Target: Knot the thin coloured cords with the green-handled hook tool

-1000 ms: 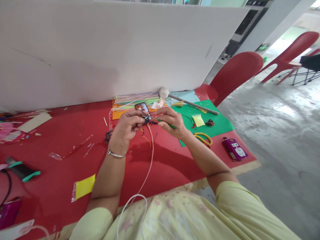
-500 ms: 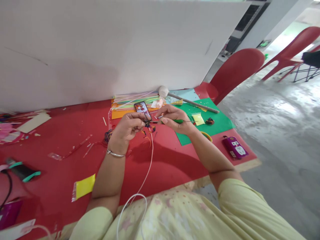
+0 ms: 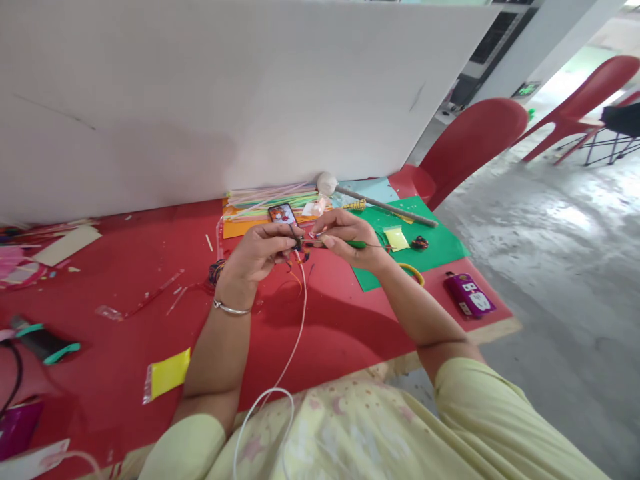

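My left hand [image 3: 260,252] pinches a small dark piece with coloured strands [image 3: 299,247] between thumb and fingers. Orange and dark ends hang below it, beside a pale cord [image 3: 303,307] that runs down toward my lap. In my right hand [image 3: 347,235] is a thin tool with a green handle [image 3: 357,245], gripped between thumb and fingers. Its narrow shaft points left and meets the dark piece at my left fingertips; the exact contact is too small to make out. Behind the hands lies a phone [image 3: 283,214] with a lit screen, partly covered by my left fingers.
Pastel sticks [image 3: 270,197] and a rod with a white ball [image 3: 327,183] lie at the back. A green sheet [image 3: 360,277] holds a yellow packet [image 3: 397,239]. A purple box [image 3: 469,295] sits near the right edge; a yellow packet [image 3: 171,373] and black-teal tool [image 3: 47,343] lie left.
My left fingers and the dark piece have shifted slightly right, closer to my right hand. The right hand has stayed almost in place, still holding the green-handled tool.
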The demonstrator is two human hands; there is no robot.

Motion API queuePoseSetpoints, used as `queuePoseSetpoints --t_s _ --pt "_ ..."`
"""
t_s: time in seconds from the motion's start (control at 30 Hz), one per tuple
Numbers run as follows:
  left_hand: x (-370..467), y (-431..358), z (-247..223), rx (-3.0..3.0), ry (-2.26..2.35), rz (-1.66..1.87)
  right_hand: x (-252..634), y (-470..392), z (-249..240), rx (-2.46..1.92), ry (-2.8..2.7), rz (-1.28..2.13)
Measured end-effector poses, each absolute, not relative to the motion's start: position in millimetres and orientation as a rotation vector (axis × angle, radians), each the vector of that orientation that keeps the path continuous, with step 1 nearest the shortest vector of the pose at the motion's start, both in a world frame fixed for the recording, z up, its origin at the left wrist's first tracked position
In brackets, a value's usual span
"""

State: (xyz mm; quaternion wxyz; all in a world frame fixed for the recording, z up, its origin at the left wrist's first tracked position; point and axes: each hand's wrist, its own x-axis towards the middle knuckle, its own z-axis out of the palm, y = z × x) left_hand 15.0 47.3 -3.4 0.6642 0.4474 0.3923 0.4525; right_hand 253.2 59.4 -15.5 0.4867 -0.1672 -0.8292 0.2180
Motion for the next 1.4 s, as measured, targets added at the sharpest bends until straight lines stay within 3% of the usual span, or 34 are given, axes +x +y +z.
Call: queuePoseSetpoints --t_s 0.53,0.8,0.97,1.07,1.17,1.4 --pt "12.6 51.3 -10.5 0.994 0.938 0.988 258.5 60.4 -15.5 -0.351 -2.118 0.469" --pt "16.7 49.1 -9.4 0.971 0.899 0.947 254.1 56.0 -19.7 -0.539 -1.825 1.003" --pt "27.0 43.5 -7.0 0.962 0.885 1.095 239.3 51.3 -29.3 -0.756 -1.387 1.499" --pt "28.7 42.9 -6.7 0.951 0.875 1.132 230.4 48.0 -31.3 -0.792 -1.238 1.614" --pt "26.2 44.1 -7.4 0.940 0.876 1.136 226.5 44.8 -30.8 -0.782 -1.263 1.492" --pt "22.1 44.0 -8.3 0.906 0.817 1.059 229.8 40.0 -31.9 -0.704 -1.587 0.787"
